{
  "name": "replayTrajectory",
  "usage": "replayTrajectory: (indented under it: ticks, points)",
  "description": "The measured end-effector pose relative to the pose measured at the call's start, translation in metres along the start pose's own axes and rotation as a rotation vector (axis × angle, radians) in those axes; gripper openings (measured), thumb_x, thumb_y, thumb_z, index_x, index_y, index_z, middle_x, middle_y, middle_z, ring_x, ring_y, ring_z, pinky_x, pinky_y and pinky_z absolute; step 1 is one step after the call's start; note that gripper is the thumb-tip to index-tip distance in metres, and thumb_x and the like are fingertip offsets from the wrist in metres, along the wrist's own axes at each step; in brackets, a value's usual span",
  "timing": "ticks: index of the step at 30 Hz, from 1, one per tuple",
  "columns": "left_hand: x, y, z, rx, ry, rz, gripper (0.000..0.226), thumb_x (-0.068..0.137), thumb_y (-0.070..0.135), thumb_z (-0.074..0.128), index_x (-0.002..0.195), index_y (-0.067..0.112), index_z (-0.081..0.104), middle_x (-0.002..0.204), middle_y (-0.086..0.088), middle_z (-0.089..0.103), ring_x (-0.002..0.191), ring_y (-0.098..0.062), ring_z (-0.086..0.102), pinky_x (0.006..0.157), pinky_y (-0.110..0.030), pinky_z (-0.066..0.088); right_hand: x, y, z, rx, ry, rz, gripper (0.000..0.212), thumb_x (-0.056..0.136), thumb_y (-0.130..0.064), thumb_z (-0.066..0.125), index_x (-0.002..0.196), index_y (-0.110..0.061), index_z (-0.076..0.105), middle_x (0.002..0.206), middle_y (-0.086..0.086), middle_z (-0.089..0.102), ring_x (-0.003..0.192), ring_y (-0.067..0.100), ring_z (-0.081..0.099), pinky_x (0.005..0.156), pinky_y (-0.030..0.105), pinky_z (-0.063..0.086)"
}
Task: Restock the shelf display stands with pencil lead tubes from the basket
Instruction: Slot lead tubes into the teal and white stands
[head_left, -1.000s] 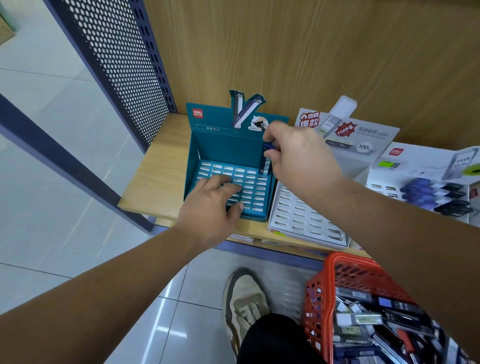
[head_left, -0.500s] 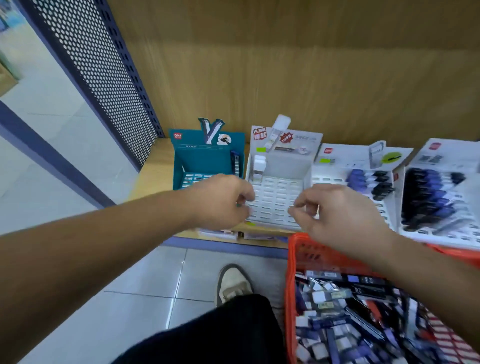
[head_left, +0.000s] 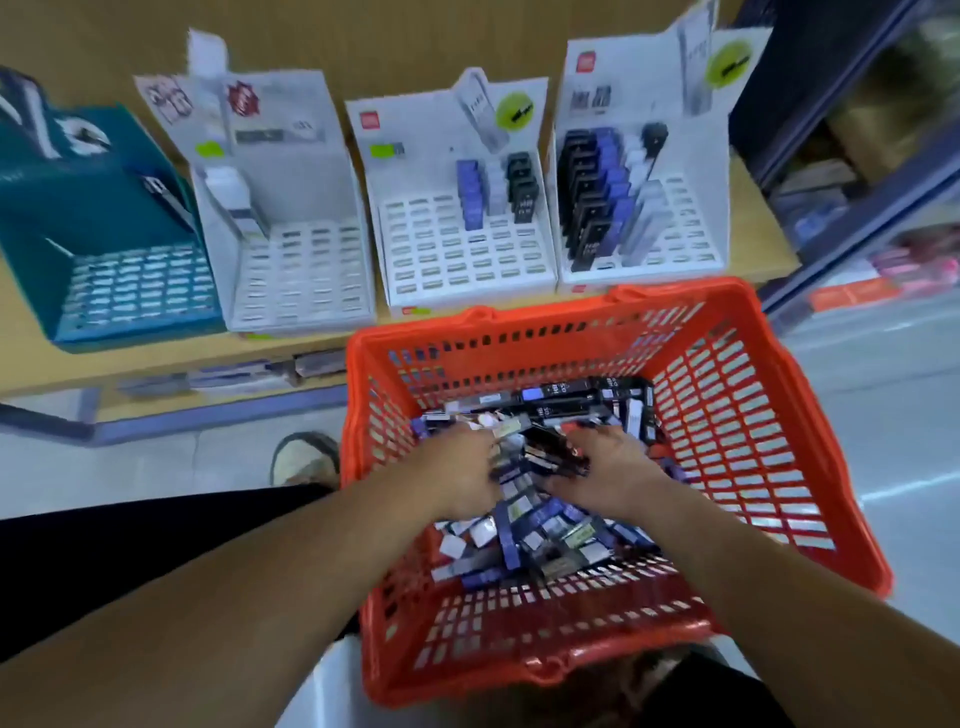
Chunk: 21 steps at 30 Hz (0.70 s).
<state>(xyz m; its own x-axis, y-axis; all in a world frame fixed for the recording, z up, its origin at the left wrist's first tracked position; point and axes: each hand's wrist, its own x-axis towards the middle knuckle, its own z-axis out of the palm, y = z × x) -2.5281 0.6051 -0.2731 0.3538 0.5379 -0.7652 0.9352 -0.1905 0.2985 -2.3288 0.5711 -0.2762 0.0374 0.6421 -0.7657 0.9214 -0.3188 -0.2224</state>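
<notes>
Left hand (head_left: 460, 470) and right hand (head_left: 610, 470) rummage side by side among the pencil lead tubes (head_left: 540, 525) in the basket (head_left: 737, 426); likely sorting types. Blur hides any grip.

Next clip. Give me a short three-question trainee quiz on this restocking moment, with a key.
1. True or false: the left hand and the right hand are both down among the pencil lead tubes in the red basket.
2. Which stand holds the most tubes? A. teal stand B. rightmost white stand C. white stand beside the teal one
3. Fill in: the wooden shelf carries ___ display stands.
Key: 1 true; 2 B; 3 four.
</notes>
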Motion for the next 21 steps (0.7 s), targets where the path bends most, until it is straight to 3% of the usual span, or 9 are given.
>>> replayTrajectory:
  ticks: [1,2,3,5,9,12,15,19,21]
  points:
    - [0.010,-0.003,0.015,-0.026,0.027,-0.031,0.077,0.096,0.041,0.065,0.159,0.016,0.028,0.160,-0.015,0.028,0.139,-0.036,0.041,0.109,-0.047,0.044,0.006,0.012,0.007,-0.011,0.013,0.031,0.104,0.082,-0.074,0.068,0.162,-0.033,0.015,0.168,0.009,0.010,0.155,0.034,0.014,0.117,0.047,0.031]
    - [0.018,-0.004,0.027,-0.048,0.050,-0.053,0.090,0.094,0.043,0.068,0.163,0.021,0.016,0.169,-0.010,0.011,0.151,-0.037,0.025,0.117,-0.049,0.037,0.014,0.023,0.014,-0.032,-0.013,0.068,0.124,0.075,-0.078,0.072,0.163,-0.036,-0.005,0.170,0.004,-0.017,0.157,0.034,-0.012,0.122,0.055,0.019]
    - [0.025,-0.005,0.036,-0.056,0.063,-0.063,0.100,0.091,0.045,0.071,0.164,0.025,0.006,0.172,-0.006,-0.002,0.156,-0.036,0.010,0.123,-0.049,0.029,0.022,0.033,0.020,-0.056,-0.061,0.088,0.137,0.070,-0.079,0.076,0.160,-0.038,-0.019,0.167,0.001,-0.032,0.155,0.033,-0.025,0.123,0.059,0.011]
    - [0.041,-0.006,0.046,0.012,0.058,-0.031,0.117,0.086,0.048,0.078,0.164,0.027,-0.006,0.171,0.000,-0.018,0.158,-0.030,-0.011,0.126,-0.047,0.015,0.038,0.045,0.028,-0.132,-0.136,0.080,0.151,0.064,-0.079,0.080,0.154,-0.039,-0.034,0.162,0.001,-0.042,0.152,0.033,-0.033,0.124,0.060,0.001]
    - [0.068,-0.002,0.062,0.132,0.075,-0.002,0.142,0.071,0.052,0.089,0.162,0.025,-0.018,0.168,0.001,-0.025,0.156,-0.029,-0.018,0.126,-0.043,-0.003,0.065,0.046,0.052,-0.313,-0.107,-0.026,0.154,0.065,-0.079,0.079,0.150,-0.034,-0.041,0.167,0.004,-0.032,0.154,0.033,-0.027,0.125,0.059,-0.005]
    - [0.074,-0.004,0.081,0.132,0.203,-0.004,0.144,0.063,0.059,0.090,0.162,0.023,-0.009,0.167,-0.001,-0.003,0.153,-0.030,0.005,0.126,-0.043,0.014,0.074,0.035,0.073,-0.379,-0.035,-0.056,0.151,0.067,-0.080,0.076,0.153,-0.029,-0.037,0.169,0.011,-0.012,0.157,0.036,-0.007,0.125,0.061,-0.003]
    - [0.076,-0.004,0.087,0.054,0.196,-0.028,0.146,0.056,0.065,0.090,0.161,0.026,-0.003,0.156,-0.001,0.018,0.145,-0.028,0.019,0.119,-0.044,0.030,0.082,0.029,0.073,-0.381,0.001,-0.087,0.158,0.059,-0.080,0.081,0.156,-0.028,-0.032,0.163,0.016,0.002,0.155,0.038,0.007,0.126,0.054,0.007]
    - [0.080,-0.010,0.088,-0.085,0.200,-0.057,0.136,0.048,0.057,0.097,0.156,0.035,0.016,0.148,0.001,0.030,0.143,-0.025,0.029,0.116,-0.046,0.038,0.091,0.032,0.060,-0.292,0.006,-0.104,0.155,0.056,-0.064,0.093,0.160,-0.032,-0.017,0.153,0.013,0.017,0.147,0.034,0.023,0.124,0.045,0.024]
    - [0.081,-0.014,0.090,-0.075,0.171,-0.042,0.138,0.048,0.051,0.099,0.156,0.036,0.015,0.146,0.001,0.027,0.142,-0.026,0.028,0.117,-0.046,0.037,0.095,0.035,0.058,-0.207,0.028,-0.096,0.147,0.055,-0.055,0.096,0.161,-0.032,-0.004,0.148,0.010,0.026,0.143,0.032,0.030,0.122,0.043,0.029]
